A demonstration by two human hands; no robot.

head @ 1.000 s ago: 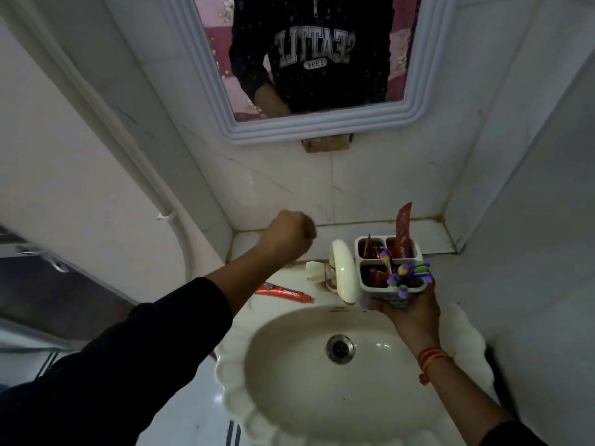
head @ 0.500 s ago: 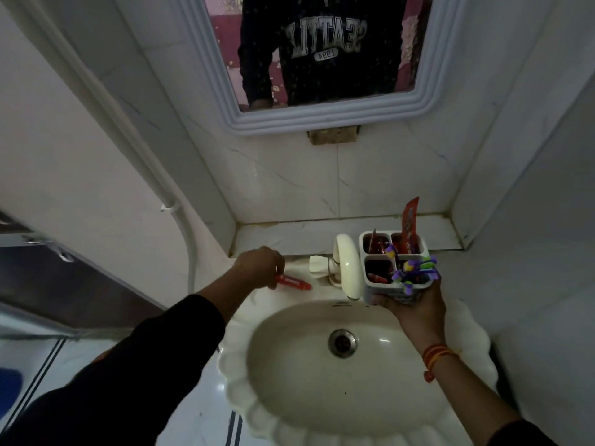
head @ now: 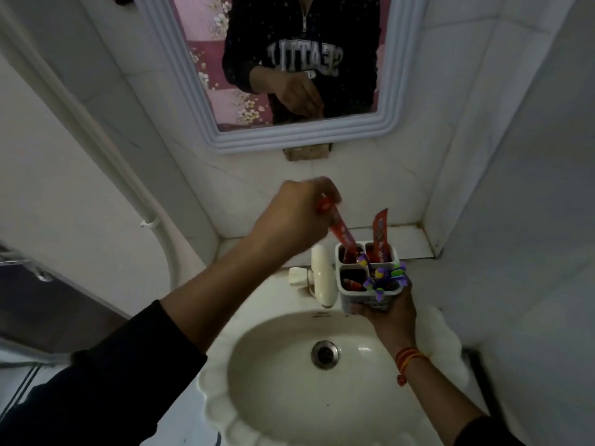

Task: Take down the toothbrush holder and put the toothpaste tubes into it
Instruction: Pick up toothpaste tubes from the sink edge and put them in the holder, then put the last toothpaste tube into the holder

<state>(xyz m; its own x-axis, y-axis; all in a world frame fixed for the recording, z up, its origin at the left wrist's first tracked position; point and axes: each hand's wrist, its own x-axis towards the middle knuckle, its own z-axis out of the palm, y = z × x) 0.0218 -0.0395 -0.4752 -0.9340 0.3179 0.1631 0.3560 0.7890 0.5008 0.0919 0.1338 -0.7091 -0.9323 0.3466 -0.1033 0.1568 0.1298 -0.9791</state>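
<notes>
Sliding tube (head: pixel 342 232) into holder's (head: pixel 367 278) far-left cell | left hand (head: pixel 297 217) clamped on tube, right hand (head: pixel 384 312) gripping holder over sink (head: pixel 225 397) | next: likely release tube

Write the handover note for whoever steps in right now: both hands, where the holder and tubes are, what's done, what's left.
Left hand: shut on a red toothpaste tube, its lower end entering the holder's back-left compartment.
Right hand: holds the toothbrush holder from below, over the sink beside the tap.
Done: holder is down; another red tube stands in the back-right compartment.
Left: release this tube. No other loose tubes in view.
</notes>
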